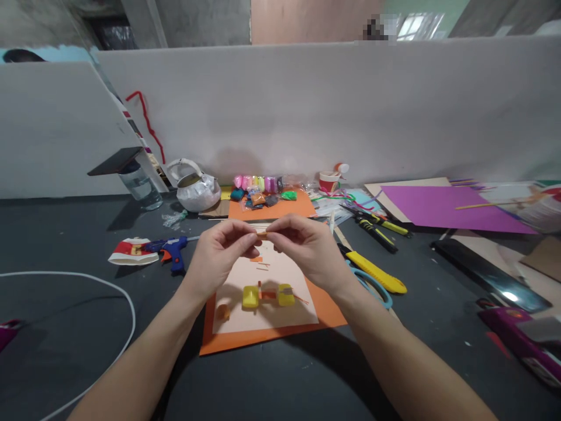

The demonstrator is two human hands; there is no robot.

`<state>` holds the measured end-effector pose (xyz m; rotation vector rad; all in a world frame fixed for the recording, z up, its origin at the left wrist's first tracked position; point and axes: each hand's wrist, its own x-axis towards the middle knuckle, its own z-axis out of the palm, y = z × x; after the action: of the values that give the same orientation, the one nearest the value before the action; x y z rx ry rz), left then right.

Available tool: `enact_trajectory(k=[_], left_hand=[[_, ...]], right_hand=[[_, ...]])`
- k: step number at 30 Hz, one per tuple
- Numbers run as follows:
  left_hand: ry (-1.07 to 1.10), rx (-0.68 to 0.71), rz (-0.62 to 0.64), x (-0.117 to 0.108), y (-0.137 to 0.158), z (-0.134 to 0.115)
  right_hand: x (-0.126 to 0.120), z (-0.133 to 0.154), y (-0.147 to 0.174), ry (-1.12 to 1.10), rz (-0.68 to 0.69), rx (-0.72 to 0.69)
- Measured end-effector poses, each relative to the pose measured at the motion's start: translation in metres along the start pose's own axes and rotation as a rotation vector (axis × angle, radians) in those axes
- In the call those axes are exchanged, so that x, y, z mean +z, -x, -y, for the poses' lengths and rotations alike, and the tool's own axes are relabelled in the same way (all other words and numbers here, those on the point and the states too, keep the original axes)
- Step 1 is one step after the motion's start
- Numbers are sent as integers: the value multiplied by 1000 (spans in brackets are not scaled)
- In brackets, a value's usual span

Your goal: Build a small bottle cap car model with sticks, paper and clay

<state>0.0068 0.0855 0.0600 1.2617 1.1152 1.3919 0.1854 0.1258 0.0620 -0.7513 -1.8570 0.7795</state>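
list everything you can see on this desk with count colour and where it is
small strip: 1, orange, pinched between both hands above the paper
pale paper: 1, peach, on the orange sheet at centre
orange sheet: 1, orange, under the pale paper
clay blocks: 2, yellow, on the pale paper
glue gun: 1, blue, left of the hands
cable: 1, white, far left
kettle: 1, white, by the back wall
clay packs: several, mixed colours, back centre
cup: 1, red and white, back centre
utility knife: 1, yellow, right of the hands
scissors: 1, blue handles, beside the knife
purple sheet: 1, purple, back right
left hand: 1, fingers on the strip
right hand: 1, fingers on the strip
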Motion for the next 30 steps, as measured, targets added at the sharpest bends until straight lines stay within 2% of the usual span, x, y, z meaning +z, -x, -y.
enact_trajectory(k=[3, 6, 10, 13, 17, 23, 30], left_hand=[[14, -1, -82, -4, -3, 8], [46, -28, -120, -2, -4, 14], [137, -93, -65, 10, 0, 15], [219, -129, -10, 16, 5, 11], [268, -165, 23, 13, 5, 9], [287, -235, 60, 6, 0, 9], [212, -247, 91, 6, 1, 6]], right_hand=[[0, -3, -1, 17, -78, 13], [7, -3, 4, 97, -141, -40], [18, -1, 11, 220, -113, -201], [20, -3, 12, 276, -117, -267], [16, -7, 10, 301, -119, -266], [8, -6, 4, 242, 48, -233], [8, -2, 5, 221, 13, -163]])
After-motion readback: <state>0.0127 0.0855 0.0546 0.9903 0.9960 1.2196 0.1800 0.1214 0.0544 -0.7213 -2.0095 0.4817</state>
